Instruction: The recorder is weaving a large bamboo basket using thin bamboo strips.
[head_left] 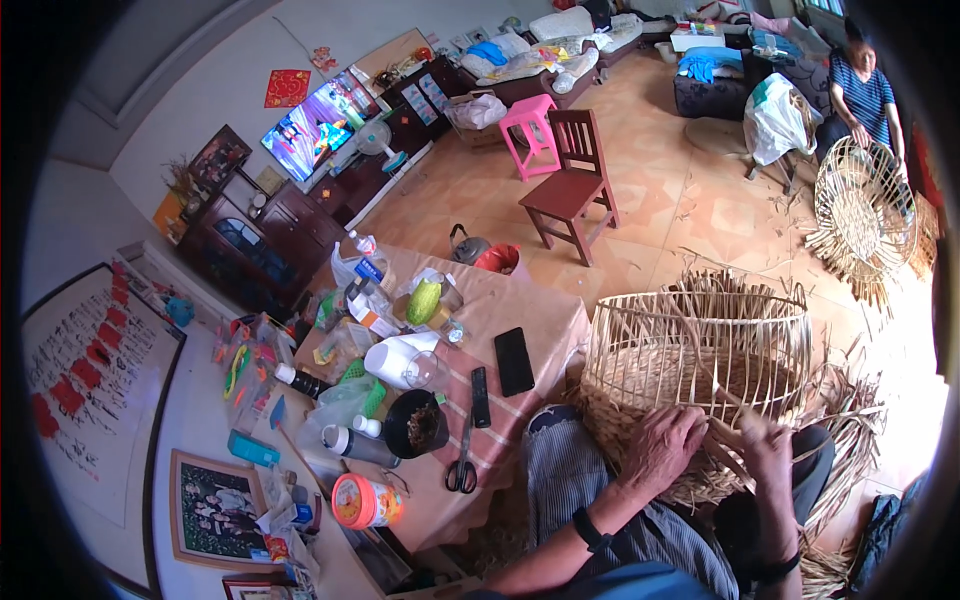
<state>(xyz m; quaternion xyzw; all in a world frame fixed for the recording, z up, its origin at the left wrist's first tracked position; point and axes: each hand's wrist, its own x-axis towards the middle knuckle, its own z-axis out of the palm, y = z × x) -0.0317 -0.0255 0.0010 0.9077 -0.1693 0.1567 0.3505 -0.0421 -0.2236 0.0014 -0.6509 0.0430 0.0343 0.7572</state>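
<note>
Head view: my left hand [660, 445] and right hand [768, 450] pinch bamboo strips [725, 425] at the half-woven basket [700, 345] between my knees; base done, upper walls remain unwoven.

Pale straw basket [700, 350], pink stool [530, 130], brown chair [572, 185], black phone [514, 361], striped tan tablecloth [540, 310]

Left hand [662, 445] curled, right hand [768, 448] gripping — forearms raised, close together
</note>
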